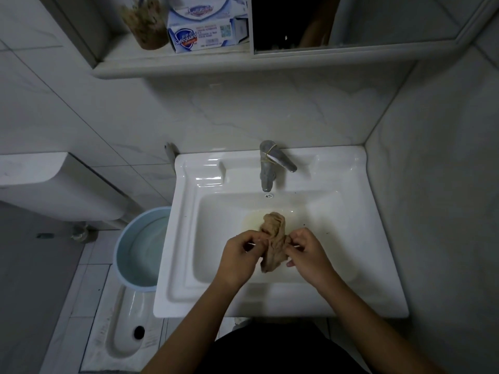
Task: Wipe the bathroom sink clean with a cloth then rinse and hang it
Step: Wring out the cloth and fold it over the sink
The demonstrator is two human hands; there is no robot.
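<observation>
A crumpled tan cloth [273, 240] hangs over the basin of the white sink [378, 238]. My left hand [240, 256] pinches its left edge and my right hand [307, 255] pinches its right edge, with the cloth bunched between them. Yellowish water pools in the basin under the cloth. The grey tap [268, 166] stands at the back of the sink with a rubber band round its lever; no water stream shows from its spout.
A blue bucket [127, 247] with water sits on the floor left of the sink, beside a squat toilet [129, 330]. Above, a shelf [172, 66] carries a Safeguard soap box [199, 36] and a cup. A mirror cabinet hangs top right. Tiled walls close both sides.
</observation>
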